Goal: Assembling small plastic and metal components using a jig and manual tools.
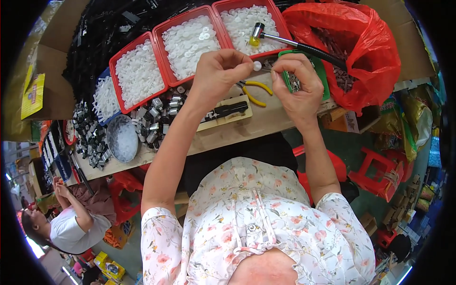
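Observation:
Between the thumb and fingertips of my left hand (221, 73) is a small round white plastic piece (257, 65). Close by on the right, my right hand (300, 88) is closed in a pinch; what its fingertips hold is too small to make out. The two hands are apart, above the near edge of the red trays. Behind my right hand stands a green tray (325, 78) of small metal parts, partly hidden. Below and between the hands lie yellow-handled pliers (256, 92). A hammer (299, 45) with a yellow tip rests across the right red tray (283, 28).
More white pieces fill the middle red tray (223, 33) and left red tray (161, 71). A red plastic bag (375, 52) stands far right. Nearer are a beige tray (228, 122), loose metal-and-black parts (152, 121) and a bowl (109, 137). Another person (78, 223) sits at left.

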`<action>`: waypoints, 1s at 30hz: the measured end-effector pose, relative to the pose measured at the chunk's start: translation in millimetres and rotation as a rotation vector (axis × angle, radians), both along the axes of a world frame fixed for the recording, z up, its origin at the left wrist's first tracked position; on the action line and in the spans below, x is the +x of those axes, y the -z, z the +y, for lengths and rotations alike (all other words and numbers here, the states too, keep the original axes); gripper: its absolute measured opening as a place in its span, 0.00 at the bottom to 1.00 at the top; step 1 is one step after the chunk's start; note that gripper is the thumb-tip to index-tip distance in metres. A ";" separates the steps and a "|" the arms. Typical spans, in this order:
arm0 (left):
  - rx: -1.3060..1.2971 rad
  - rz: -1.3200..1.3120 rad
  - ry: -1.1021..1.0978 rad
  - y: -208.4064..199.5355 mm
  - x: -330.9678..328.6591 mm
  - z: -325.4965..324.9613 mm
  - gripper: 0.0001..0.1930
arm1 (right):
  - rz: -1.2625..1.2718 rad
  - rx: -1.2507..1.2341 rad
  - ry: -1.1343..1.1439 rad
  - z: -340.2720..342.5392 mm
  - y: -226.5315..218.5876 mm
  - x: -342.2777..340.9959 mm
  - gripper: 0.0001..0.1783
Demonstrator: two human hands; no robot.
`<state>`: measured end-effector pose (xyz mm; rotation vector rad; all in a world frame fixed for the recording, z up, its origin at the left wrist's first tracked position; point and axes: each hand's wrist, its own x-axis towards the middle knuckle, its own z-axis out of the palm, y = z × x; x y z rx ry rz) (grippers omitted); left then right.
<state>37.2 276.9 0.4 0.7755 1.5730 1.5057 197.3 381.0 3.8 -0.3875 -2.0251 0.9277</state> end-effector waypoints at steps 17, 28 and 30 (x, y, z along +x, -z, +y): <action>0.080 -0.219 -0.004 6.6 8.1 -35.2 0.06 | -0.031 -0.123 -0.160 -26.0 2.5 -5.3 0.09; 0.030 -0.498 -0.014 10.6 12.7 -41.2 0.06 | -0.106 -0.081 -0.133 -28.1 9.0 -8.9 0.07; 0.055 -0.516 -0.059 10.1 16.7 -42.2 0.08 | -0.144 -0.134 -0.159 -28.2 7.9 -7.7 0.06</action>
